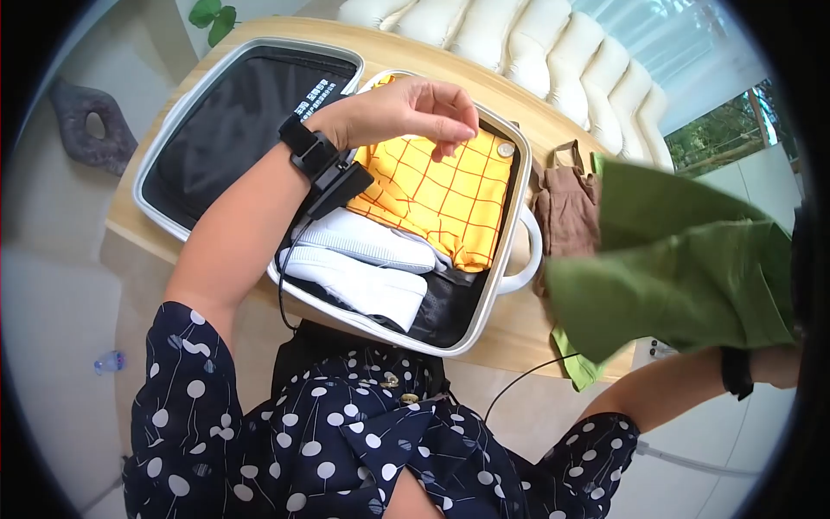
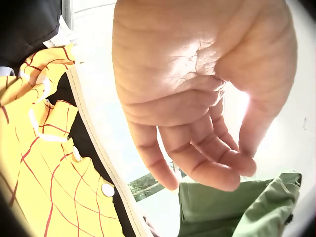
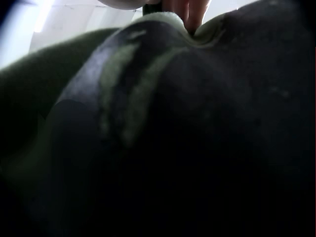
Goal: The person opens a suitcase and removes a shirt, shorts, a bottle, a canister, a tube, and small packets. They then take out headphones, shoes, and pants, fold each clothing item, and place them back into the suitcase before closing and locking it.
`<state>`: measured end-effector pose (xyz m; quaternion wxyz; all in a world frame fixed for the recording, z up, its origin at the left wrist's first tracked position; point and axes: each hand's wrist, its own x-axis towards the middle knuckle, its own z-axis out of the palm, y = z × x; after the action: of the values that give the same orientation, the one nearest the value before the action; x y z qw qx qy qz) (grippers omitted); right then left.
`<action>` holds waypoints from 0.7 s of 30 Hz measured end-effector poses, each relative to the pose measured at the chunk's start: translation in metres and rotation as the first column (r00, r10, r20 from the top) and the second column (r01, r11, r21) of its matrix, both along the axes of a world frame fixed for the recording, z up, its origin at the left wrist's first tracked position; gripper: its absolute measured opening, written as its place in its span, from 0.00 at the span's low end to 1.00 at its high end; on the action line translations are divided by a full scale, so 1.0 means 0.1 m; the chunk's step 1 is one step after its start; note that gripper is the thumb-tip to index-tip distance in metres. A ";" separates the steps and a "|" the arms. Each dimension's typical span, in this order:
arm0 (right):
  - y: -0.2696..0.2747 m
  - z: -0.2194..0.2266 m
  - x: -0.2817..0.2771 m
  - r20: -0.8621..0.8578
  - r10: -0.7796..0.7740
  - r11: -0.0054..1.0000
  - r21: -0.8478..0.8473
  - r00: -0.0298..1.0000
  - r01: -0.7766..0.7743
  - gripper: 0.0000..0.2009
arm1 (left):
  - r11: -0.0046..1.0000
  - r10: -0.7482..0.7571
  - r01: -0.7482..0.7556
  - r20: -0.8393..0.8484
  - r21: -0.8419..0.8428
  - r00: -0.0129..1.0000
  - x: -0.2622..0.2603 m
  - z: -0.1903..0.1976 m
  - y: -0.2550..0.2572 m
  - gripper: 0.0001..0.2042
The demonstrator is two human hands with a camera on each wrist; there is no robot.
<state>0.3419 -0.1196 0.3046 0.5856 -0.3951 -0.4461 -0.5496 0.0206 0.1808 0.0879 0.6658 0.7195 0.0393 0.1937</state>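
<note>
My left hand (image 1: 424, 112) hovers over the open suitcase (image 1: 517, 221), above a yellow checked garment (image 1: 445, 186). Its fingers are loosely bent and hold nothing; in the left wrist view the thumb of that hand (image 2: 202, 98) comes close to the fingertips. A large green garment (image 1: 674, 277) spreads out at the right of the head view. At the far right edge my right hand (image 1: 775, 368) grips it, mostly cut off. Gathered dark and green cloth (image 3: 133, 94) fills the right wrist view, with a few fingers (image 3: 185, 12) pinching it at the top.
White shoes (image 1: 354, 285) lie in the suitcase below the yellow garment. The suitcase's black-lined other half (image 1: 233, 130) is at left. Brown clothing (image 1: 566, 208) and a light green cloth (image 1: 581, 368) lie on the wooden table (image 1: 510, 333). A cream cushioned seat (image 1: 527, 52) stands behind.
</note>
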 end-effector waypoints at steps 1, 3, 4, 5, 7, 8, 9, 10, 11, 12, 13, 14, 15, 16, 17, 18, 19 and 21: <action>-0.04 0.05 -0.02 0.014 -0.016 1.000 0.005 1.000 0.016 0.13 | 1.000 -0.005 0.005 -0.001 -0.002 1.000 0.00 -0.01 0.01 0.05; -0.13 0.10 -0.05 0.041 -0.069 0.998 0.002 0.997 0.069 0.14 | 0.988 0.151 -0.148 -0.058 0.046 0.987 0.01 -0.03 0.04 0.07; -0.19 0.14 -0.04 0.061 -0.110 0.994 -0.006 0.992 0.111 0.14 | 0.974 0.208 -0.199 -0.081 0.109 0.975 0.03 -0.08 0.06 0.08; -0.25 0.18 -0.05 0.080 -0.180 0.983 -0.022 0.980 0.183 0.15 | 0.958 0.263 -0.239 -0.149 0.159 0.953 0.05 -0.13 0.10 0.08; -0.41 0.24 0.03 0.136 -0.563 0.820 -0.031 0.815 0.571 0.16 | 0.954 0.266 -0.222 -0.233 0.200 0.935 0.04 -0.24 0.21 0.09; -0.52 0.29 0.12 0.112 -0.917 0.388 0.031 0.382 0.921 0.17 | 0.955 0.267 -0.224 -0.229 0.197 0.936 0.04 -0.29 0.24 0.09; -0.57 0.30 0.19 0.020 -0.996 -0.084 0.081 -0.086 0.993 0.17 | 0.954 0.268 -0.226 -0.228 0.197 0.936 0.04 -0.33 0.26 0.10; -0.33 0.27 -0.16 0.183 -0.826 0.521 -0.110 0.532 0.846 0.17 | 0.951 0.272 -0.222 -0.235 0.216 0.933 0.05 -0.31 0.24 0.10; -0.10 0.22 -0.45 0.183 -0.297 0.869 -0.354 0.937 0.345 0.17 | 0.946 0.280 -0.224 -0.242 0.236 0.929 0.05 -0.28 0.21 0.10; 0.05 0.14 -0.64 -0.021 -0.126 0.922 -0.372 0.992 0.109 0.17 | 0.942 0.286 -0.225 -0.241 0.250 0.927 0.07 -0.27 0.18 0.10; 0.07 0.09 -0.67 -0.099 -0.070 0.929 -0.368 0.993 0.029 0.17 | 0.943 0.267 -0.211 -0.208 0.258 0.941 0.09 -0.25 0.14 0.10; 0.09 0.05 -0.70 -0.176 -0.011 0.934 -0.354 0.984 -0.053 0.18 | 0.944 0.242 -0.179 -0.210 0.279 0.947 0.13 -0.20 0.08 0.11; 0.11 0.00 -0.73 -0.250 0.048 0.935 -0.329 0.967 -0.132 0.18 | 0.941 0.221 -0.151 -0.212 0.304 0.952 0.17 -0.12 0.01 0.12; 0.08 -0.02 -0.70 -0.230 0.085 0.940 -0.303 0.969 -0.155 0.18 | 0.922 0.174 -0.113 -0.135 0.371 0.976 0.24 -0.05 -0.08 0.14; 0.05 -0.04 -0.72 -0.228 0.103 0.939 -0.300 0.968 -0.170 0.18 | 0.895 0.121 -0.082 -0.062 0.438 0.991 0.32 0.06 -0.22 0.15; 0.01 -0.05 -0.74 -0.225 0.120 0.937 -0.297 0.967 -0.185 0.17 | 0.908 0.090 -0.021 -0.147 0.418 0.985 0.37 0.21 -0.37 0.21; -0.03 -0.07 -0.77 -0.223 0.137 0.935 -0.294 0.965 -0.201 0.17 | 0.861 0.104 -0.055 -0.070 0.505 0.992 0.46 0.28 -0.50 0.26; -0.06 -0.07 -0.86 -0.323 0.232 0.929 -0.204 0.917 -0.307 0.17 | 0.785 0.082 -0.112 0.076 0.609 0.994 0.68 0.41 -0.80 0.34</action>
<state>0.2563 -0.1257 0.2976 0.6611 -0.4773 -0.4706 -0.3372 0.0889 0.1006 0.1287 0.3869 0.8886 -0.0038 0.2463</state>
